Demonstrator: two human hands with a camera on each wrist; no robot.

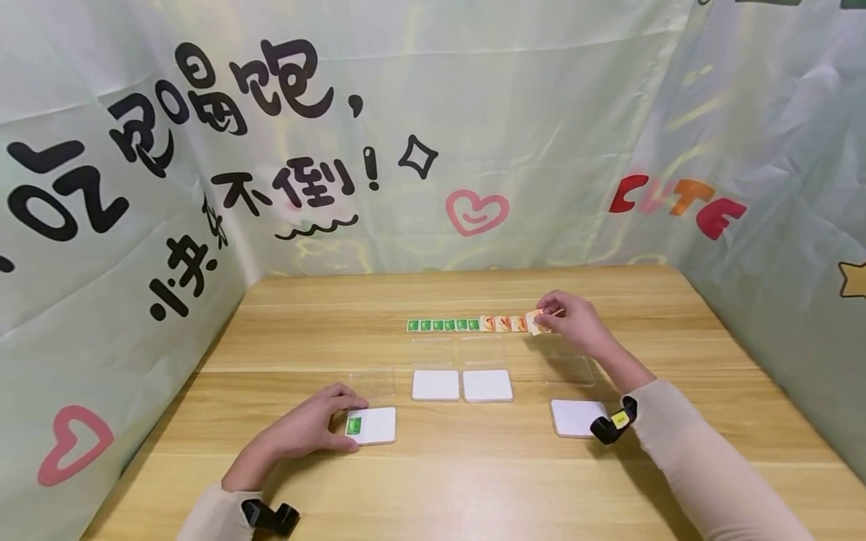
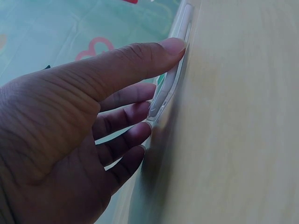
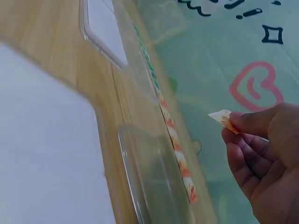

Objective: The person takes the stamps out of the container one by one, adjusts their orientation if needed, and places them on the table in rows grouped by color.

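At the left front of the table, my left hand (image 1: pixel 314 422) holds a flat white box (image 1: pixel 379 425) by its edges, thumb on the near side and fingers on the far side. A small green picture sticker (image 1: pixel 354 426) lies on the box's left end. In the left wrist view the thumb presses the box's clear rim (image 2: pixel 163 95). Above the table's back part, my right hand (image 1: pixel 571 321) pinches a small orange-and-white sticker (image 3: pixel 225 120) between thumb and index finger. Below it runs a row of green stickers (image 1: pixel 443 325) and orange stickers (image 1: pixel 503 324).
Two white boxes, left (image 1: pixel 435 385) and right (image 1: pixel 488 386), lie mid-table; another white box (image 1: pixel 577 418) lies under my right forearm. Clear lids (image 1: pixel 431 352) lie behind the boxes, one clear lid (image 1: pixel 568 370) below my right hand. A printed cloth (image 1: pixel 541 135) walls the table.
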